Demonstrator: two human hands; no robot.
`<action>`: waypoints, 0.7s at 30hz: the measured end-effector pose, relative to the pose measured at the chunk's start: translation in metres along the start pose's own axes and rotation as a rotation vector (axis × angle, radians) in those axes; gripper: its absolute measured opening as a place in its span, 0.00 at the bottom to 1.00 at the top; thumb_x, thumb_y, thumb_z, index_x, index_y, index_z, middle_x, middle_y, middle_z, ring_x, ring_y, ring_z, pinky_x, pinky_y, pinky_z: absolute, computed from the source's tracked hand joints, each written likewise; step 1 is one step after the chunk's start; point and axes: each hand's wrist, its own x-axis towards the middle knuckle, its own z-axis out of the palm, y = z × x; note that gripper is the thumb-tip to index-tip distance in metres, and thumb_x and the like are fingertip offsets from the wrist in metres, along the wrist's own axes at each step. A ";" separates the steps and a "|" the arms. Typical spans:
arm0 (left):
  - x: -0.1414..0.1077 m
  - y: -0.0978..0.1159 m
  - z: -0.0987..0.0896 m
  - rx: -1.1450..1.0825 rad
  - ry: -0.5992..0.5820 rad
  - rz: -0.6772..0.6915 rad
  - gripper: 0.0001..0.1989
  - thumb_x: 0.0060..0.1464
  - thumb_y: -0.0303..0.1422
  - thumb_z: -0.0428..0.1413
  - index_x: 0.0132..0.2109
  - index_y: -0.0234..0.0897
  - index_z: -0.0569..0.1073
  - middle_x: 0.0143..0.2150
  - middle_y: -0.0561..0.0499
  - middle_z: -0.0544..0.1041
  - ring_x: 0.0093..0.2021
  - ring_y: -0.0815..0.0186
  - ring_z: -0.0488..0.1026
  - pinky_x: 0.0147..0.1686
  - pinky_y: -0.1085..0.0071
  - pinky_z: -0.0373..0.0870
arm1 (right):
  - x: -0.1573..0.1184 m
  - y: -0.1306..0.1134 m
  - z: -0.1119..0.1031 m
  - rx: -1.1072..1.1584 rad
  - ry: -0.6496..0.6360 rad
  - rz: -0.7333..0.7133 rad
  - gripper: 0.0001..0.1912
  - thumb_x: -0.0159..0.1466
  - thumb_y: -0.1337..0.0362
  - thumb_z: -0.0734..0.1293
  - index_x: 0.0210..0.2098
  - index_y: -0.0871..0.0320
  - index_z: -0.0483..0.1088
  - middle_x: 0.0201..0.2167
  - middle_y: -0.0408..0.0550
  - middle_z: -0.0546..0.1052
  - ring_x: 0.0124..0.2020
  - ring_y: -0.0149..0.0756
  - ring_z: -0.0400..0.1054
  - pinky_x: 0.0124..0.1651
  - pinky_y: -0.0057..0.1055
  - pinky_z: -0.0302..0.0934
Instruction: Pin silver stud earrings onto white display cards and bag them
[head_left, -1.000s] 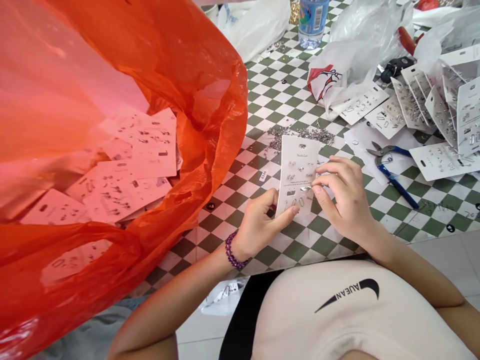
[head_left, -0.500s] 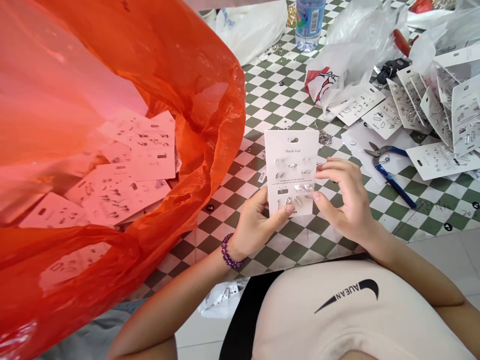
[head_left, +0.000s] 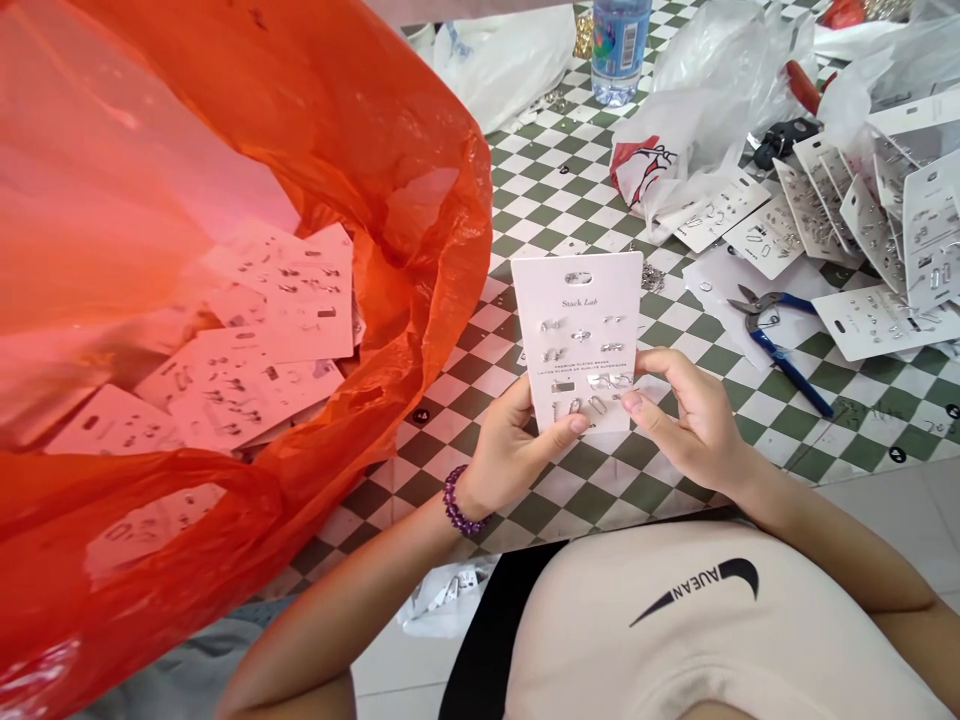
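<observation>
A white earring card [head_left: 577,345] stands nearly upright above the checkered table, its printed front facing me. Several small silver earrings are fixed to it in rows. My left hand [head_left: 517,445] grips the lower left edge, thumb across the front and fingers behind. On the lower right edge, my right hand [head_left: 686,415] pinches the card between thumb and index finger; its other fingers are partly hidden. To the left gapes a large orange plastic bag [head_left: 442,230] with several similar earring cards [head_left: 232,390] inside.
Blue-handled pliers [head_left: 784,350] lie right of the card. Beyond them several earring cards [head_left: 825,210] lean and overlap. Clear plastic bags [head_left: 720,90] and a water bottle [head_left: 617,55] stand farther back. Small silver pieces [head_left: 651,278] lie behind the card.
The card has turned more squarely towards me, its top shifting left. My right hand has closed from beside the card onto its right edge. My left hand keeps its hold.
</observation>
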 end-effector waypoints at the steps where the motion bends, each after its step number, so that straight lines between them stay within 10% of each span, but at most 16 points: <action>1: 0.000 0.000 0.000 0.003 0.001 0.001 0.13 0.51 0.33 0.60 0.45 0.37 0.74 0.40 0.49 0.80 0.37 0.67 0.77 0.36 0.76 0.75 | 0.000 0.000 0.000 -0.020 0.002 -0.012 0.07 0.64 0.66 0.63 0.42 0.58 0.65 0.38 0.48 0.74 0.38 0.33 0.69 0.40 0.32 0.65; 21: -0.001 0.000 0.000 0.013 -0.030 -0.091 0.13 0.52 0.37 0.59 0.44 0.36 0.74 0.40 0.47 0.80 0.37 0.63 0.77 0.36 0.70 0.76 | 0.000 0.002 -0.002 0.034 -0.041 0.046 0.08 0.68 0.64 0.57 0.39 0.58 0.66 0.31 0.46 0.72 0.32 0.32 0.65 0.33 0.31 0.59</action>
